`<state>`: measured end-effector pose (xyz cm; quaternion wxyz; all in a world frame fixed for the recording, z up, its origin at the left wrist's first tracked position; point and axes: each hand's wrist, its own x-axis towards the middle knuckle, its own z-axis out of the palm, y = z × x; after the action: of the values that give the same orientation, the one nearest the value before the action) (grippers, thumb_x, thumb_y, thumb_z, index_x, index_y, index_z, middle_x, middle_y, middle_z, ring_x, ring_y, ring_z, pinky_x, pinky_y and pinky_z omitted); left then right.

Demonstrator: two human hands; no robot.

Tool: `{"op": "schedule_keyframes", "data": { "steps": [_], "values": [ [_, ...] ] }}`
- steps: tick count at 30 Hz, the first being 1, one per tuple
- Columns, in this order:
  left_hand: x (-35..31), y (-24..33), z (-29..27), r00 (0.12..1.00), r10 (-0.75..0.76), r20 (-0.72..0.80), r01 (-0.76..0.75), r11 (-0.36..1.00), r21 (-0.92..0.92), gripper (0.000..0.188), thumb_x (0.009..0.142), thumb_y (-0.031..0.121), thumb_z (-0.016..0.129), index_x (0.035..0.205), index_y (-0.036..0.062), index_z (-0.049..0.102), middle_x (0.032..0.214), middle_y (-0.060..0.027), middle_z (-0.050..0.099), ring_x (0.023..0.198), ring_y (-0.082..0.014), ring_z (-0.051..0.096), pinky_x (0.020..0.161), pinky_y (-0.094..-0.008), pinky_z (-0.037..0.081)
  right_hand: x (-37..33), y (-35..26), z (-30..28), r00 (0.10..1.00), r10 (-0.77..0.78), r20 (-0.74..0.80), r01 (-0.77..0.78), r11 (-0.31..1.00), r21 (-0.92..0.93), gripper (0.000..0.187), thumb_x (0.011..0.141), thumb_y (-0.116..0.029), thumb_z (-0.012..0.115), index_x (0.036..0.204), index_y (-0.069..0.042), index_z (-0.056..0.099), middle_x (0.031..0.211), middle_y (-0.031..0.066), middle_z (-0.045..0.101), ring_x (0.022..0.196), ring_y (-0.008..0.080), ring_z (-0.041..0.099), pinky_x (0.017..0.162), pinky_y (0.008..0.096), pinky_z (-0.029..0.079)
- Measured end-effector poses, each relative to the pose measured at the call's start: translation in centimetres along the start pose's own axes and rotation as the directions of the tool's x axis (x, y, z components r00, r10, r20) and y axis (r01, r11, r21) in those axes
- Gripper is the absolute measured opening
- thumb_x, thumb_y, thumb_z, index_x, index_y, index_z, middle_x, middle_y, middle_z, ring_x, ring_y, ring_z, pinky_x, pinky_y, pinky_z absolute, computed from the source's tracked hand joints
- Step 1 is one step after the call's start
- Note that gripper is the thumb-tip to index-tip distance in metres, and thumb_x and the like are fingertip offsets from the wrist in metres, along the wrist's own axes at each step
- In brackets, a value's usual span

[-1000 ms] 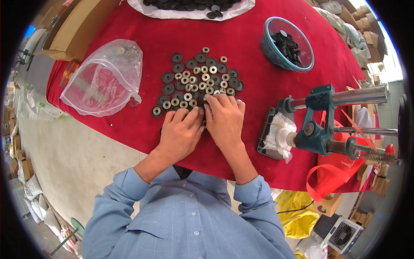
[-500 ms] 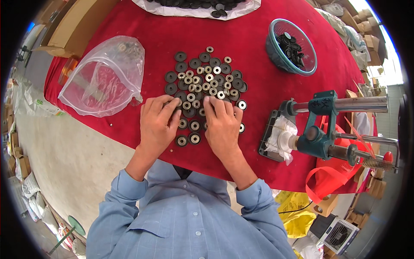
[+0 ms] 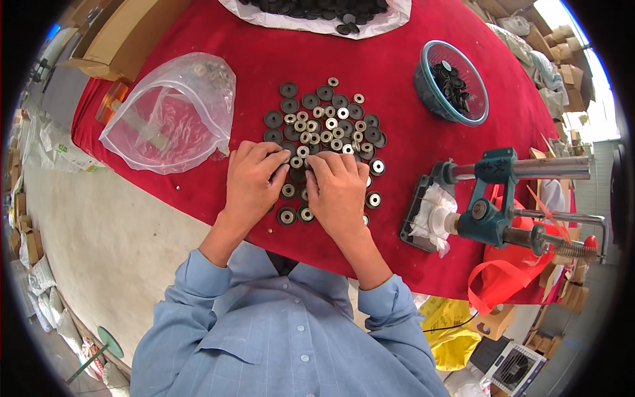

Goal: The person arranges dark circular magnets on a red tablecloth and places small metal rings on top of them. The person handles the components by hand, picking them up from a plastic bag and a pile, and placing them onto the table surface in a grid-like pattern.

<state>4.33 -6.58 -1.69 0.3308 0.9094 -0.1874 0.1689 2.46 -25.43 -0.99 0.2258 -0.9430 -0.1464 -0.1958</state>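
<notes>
Loose silver bearings and black discs with raised centres lie in a cluster on the red cloth. Nearer me, several black discs have a bearing seated in the middle, such as the wheel below my left hand. My left hand is at the cluster's near left, thumb and fingertips pinched together. Beside it, my right hand curls its fingers down among the pieces, its fingertips close to the left ones. What the fingertips of either hand hold is hidden by the fingers.
A clear plastic bag with bearings lies left. A blue-green basin of black discs stands far right, with a green hand press nearer. More black discs lie on a white sheet at the back. A cardboard box sits far left.
The whole view has shifted slightly, so the table things appear further right. My right hand has moved left, bringing its fingertips closer to my left hand's over the near part of the cluster.
</notes>
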Motion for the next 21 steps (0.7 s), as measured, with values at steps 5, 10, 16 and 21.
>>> {"op": "schedule_keyframes", "data": {
  "steps": [5,10,16,21],
  "values": [
    [0.3,-0.4,0.1,0.998,-0.025,-0.050,0.022,0.997,-0.076,0.029,0.079,0.003,0.085,0.108,0.0066,0.079,0.107,-0.0074,0.075,0.098,-0.0275,0.066,0.087,-0.0401,0.053,0.2,0.0,0.5,1.000,0.003,0.005,-0.003,1.000,-0.026,0.023,0.087,-0.013,0.077,0.109,-0.011,0.074,0.106,0.0025,0.068,0.103,0.0242,0.062,0.092,0.0440,0.041],
    [0.1,0.1,-2.0,0.944,-0.292,-0.151,0.258,0.942,-0.214,0.026,0.076,0.003,0.085,0.101,0.0075,0.076,0.099,-0.0046,0.075,0.088,-0.0275,0.065,0.084,-0.0406,0.051,0.3,-0.2,0.8,0.999,0.054,0.002,-0.054,0.998,-0.016,0.023,0.085,-0.015,0.080,0.107,-0.013,0.072,0.105,0.0034,0.068,0.103,0.0251,0.062,0.093,0.0450,0.041],
    [-0.7,-0.4,-1.1,0.995,0.060,-0.079,-0.064,0.997,-0.053,0.021,0.077,0.004,0.086,0.096,0.0080,0.077,0.099,-0.0013,0.075,0.090,-0.0242,0.064,0.083,-0.0394,0.050,0.5,-0.2,1.3,0.995,0.096,0.016,-0.095,0.995,-0.011,0.026,0.082,-0.015,0.081,0.106,-0.012,0.070,0.102,0.0049,0.067,0.100,0.0263,0.062,0.091,0.0458,0.042],
    [-1.0,-0.6,-0.8,0.989,0.148,-0.018,-0.147,0.989,0.035,0.021,0.079,0.007,0.085,0.100,0.0078,0.079,0.106,0.0000,0.075,0.094,-0.0226,0.064,0.085,-0.0390,0.049,0.5,-0.1,0.9,0.987,0.155,0.043,-0.159,0.983,0.094,0.029,0.080,-0.012,0.080,0.107,-0.012,0.071,0.102,0.0055,0.067,0.100,0.0276,0.062,0.090,0.0457,0.042]
  ]
}}
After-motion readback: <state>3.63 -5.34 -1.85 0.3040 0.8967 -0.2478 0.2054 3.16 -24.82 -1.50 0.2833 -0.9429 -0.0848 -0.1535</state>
